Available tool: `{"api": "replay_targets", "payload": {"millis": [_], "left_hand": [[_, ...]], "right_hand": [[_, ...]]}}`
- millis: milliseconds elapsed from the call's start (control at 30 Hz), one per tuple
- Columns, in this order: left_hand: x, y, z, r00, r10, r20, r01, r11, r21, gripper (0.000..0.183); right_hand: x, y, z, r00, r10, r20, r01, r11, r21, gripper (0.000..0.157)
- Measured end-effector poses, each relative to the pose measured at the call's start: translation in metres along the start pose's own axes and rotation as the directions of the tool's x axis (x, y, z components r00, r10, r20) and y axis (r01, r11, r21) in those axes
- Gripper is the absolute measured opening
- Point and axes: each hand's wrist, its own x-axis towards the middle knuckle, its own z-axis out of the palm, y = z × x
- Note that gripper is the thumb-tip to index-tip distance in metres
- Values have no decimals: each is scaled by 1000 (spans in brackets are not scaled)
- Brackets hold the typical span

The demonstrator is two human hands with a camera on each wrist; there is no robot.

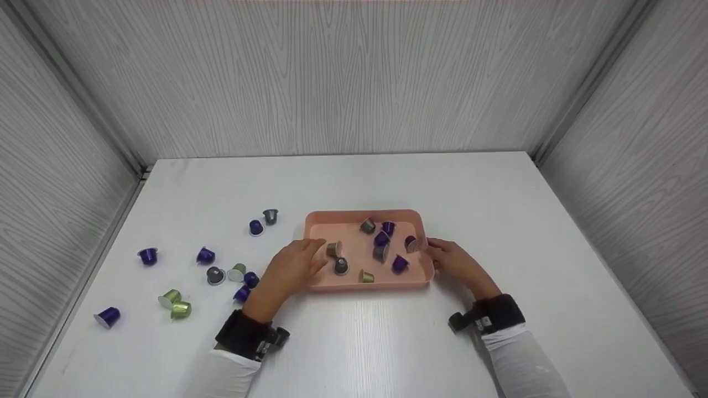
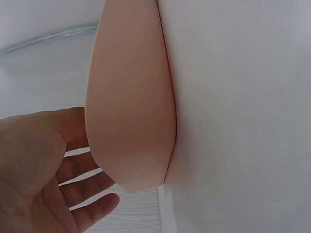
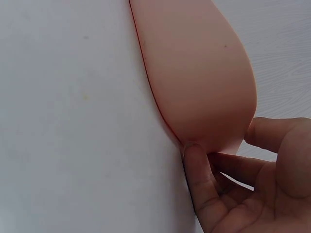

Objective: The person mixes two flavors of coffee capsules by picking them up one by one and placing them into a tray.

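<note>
A shallow pink tray [image 1: 354, 287] stands on the table with several purple, grey and green coffee capsules [image 1: 400, 264] scattered inside. My left hand [image 1: 290, 271] reaches over the tray's left edge, its spread fingertips above the inside near a green capsule [image 1: 333, 249]. In the left wrist view those fingers [image 2: 82, 189] are loosely extended behind the tray wall [image 2: 129, 111], gripping nothing. At the tray's right end, my right hand [image 1: 456, 262] holds the edge. The right wrist view shows one fingertip [image 3: 197, 158] at the wall's base and another digit at the rim.
Left of the tray, several loose capsules lie on the white table [image 1: 354, 182], among them a purple one [image 1: 108, 317], a green one [image 1: 181, 309] and a grey one [image 1: 270, 216]. Grey wood-grain panels [image 1: 332, 83] enclose the back and sides.
</note>
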Motion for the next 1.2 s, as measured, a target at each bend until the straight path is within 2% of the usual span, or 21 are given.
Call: {"api": "replay_targets", "payload": {"millis": [100, 200, 367, 467, 633, 900, 1067, 1200], "left_hand": [[-3, -4, 0, 1000, 7, -5, -7, 1000, 19, 50], [-5, -7, -1, 1000, -3, 5, 3, 999, 47, 52], [-8, -11, -5, 996, -58, 69, 52, 995, 85, 52], [-9, -11, -6, 993, -73, 92, 65, 994, 87, 51], [-10, -14, -7, 992, -79, 94, 70, 993, 91, 52], [-13, -23, -14, 984, -139, 113, 129, 988, 87, 54], [-14, -28, -15, 971, -188, 150, 185, 982, 39, 56], [-16, -33, -18, 947, -242, 212, 249, 969, -8, 63]], "right_hand": [[0, 2, 1, 1000, -11, 2, 11, 1000, -9, 53], [0, 2, 1, 1000, -26, -3, 26, 999, 23, 54], [1, 1, 2, 999, -36, 6, 36, 998, 53, 55], [2, 2, 2, 999, -37, -2, 37, 999, 39, 55], [1, 1, 2, 999, -32, -10, 33, 999, 28, 56], [0, 0, 0, 1000, -29, -6, 29, 999, 18, 57], [1, 0, 1, 999, -31, -5, 31, 999, 13, 54], [0, 1, 1, 999, -41, 1, 41, 999, 34, 53]]}}
